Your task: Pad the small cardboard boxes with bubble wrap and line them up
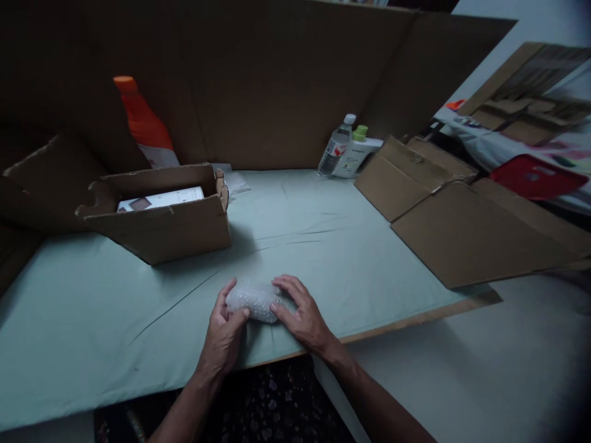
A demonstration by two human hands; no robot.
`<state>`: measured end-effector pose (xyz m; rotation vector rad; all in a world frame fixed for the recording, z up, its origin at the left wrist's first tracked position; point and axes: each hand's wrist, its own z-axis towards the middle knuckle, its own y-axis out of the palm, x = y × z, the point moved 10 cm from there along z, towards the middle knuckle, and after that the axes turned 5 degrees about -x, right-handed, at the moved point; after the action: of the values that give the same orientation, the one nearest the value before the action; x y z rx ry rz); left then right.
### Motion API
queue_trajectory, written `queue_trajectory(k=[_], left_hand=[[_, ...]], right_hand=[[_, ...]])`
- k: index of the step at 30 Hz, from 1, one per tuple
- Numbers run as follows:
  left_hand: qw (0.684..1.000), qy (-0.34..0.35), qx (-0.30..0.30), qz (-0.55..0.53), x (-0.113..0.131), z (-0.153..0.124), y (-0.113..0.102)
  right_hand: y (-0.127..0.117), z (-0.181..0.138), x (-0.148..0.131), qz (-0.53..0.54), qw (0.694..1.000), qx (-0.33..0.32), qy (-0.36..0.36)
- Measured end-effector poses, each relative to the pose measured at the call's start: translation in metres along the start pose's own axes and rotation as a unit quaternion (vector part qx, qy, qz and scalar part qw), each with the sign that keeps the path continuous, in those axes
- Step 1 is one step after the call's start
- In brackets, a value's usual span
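Observation:
A bubble-wrapped bundle [256, 299] is between my two hands, low over the near edge of the table. My left hand [224, 329] grips its left end, thumb on the near side and fingers curled behind. Around the right end, my right hand [302, 314] has its thumb on the near face and its fingers over the top. What lies inside the wrap cannot be made out. Beyond my left hand stands an open cardboard box [194, 231] with a white printed carton [180, 195] in it.
Behind the box leans an orange bottle [145, 126]. A clear water bottle [336, 147] and a white bottle with a green cap [356, 154] stand by the cardboard back wall [277, 80]. Folded cardboard [480, 234] lies along the right edge of the cloth-covered table [300, 215].

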<state>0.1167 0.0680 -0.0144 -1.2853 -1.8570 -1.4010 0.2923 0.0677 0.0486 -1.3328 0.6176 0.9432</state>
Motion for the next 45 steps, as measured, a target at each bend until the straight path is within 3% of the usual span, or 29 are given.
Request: queue_trajectory(k=[2, 7, 13, 17, 19, 21, 22, 26, 28, 30, 33, 36, 40, 45], left_hand=[[1.000, 0.014, -0.002, -0.005, 0.004, -0.001, 0.001], [0.999, 0.032, -0.008, 0.030, 0.006, 0.003, 0.000], [0.998, 0.045, 0.000, 0.047, 0.004, 0.010, -0.011], [0.989, 0.047, -0.034, 0.135, 0.010, 0.014, -0.016], [0.974, 0.089, -0.028, 0.208, 0.030, 0.014, -0.024], [0.935, 0.184, 0.023, 0.303, 0.072, 0.008, -0.036], [0.899, 0.248, 0.061, 0.356, 0.100, 0.000, -0.039], [0.683, 0.499, 0.189, 0.499, 0.207, -0.043, -0.026], [0.611, 0.560, 0.220, 0.514, 0.239, -0.047, -0.020], [0.567, 0.583, 0.232, 0.533, 0.256, -0.037, -0.018], [0.521, 0.580, 0.242, 0.578, 0.260, -0.014, -0.020], [0.493, 0.584, 0.265, 0.588, 0.256, -0.009, -0.029], [0.481, 0.612, 0.270, 0.567, 0.248, -0.020, -0.034], [0.491, 0.629, 0.252, 0.547, 0.241, -0.024, -0.034]], right_hand=[[0.000, 0.001, 0.010, 0.065, 0.998, -0.006, 0.026], [0.035, 0.005, 0.018, 0.221, 0.967, -0.105, 0.078], [0.045, 0.006, 0.028, 0.227, 0.966, -0.026, 0.121], [0.046, 0.009, 0.032, 0.245, 0.959, -0.047, 0.135], [0.034, 0.017, 0.029, 0.241, 0.960, -0.051, 0.132], [0.011, 0.031, 0.020, 0.229, 0.965, -0.039, 0.119], [-0.004, 0.040, 0.011, 0.222, 0.969, -0.029, 0.108], [-0.058, 0.088, -0.044, 0.207, 0.977, 0.030, 0.033], [-0.073, 0.119, -0.076, 0.203, 0.977, 0.062, -0.021], [-0.075, 0.154, -0.102, 0.187, 0.976, 0.078, -0.074], [-0.063, 0.207, -0.123, 0.110, 0.984, 0.073, -0.122], [-0.050, 0.244, -0.130, -0.100, 0.989, 0.043, -0.104], [-0.041, 0.259, -0.143, -0.404, 0.914, -0.022, -0.034], [-0.007, 0.267, -0.168, -0.538, 0.830, -0.144, -0.018]])
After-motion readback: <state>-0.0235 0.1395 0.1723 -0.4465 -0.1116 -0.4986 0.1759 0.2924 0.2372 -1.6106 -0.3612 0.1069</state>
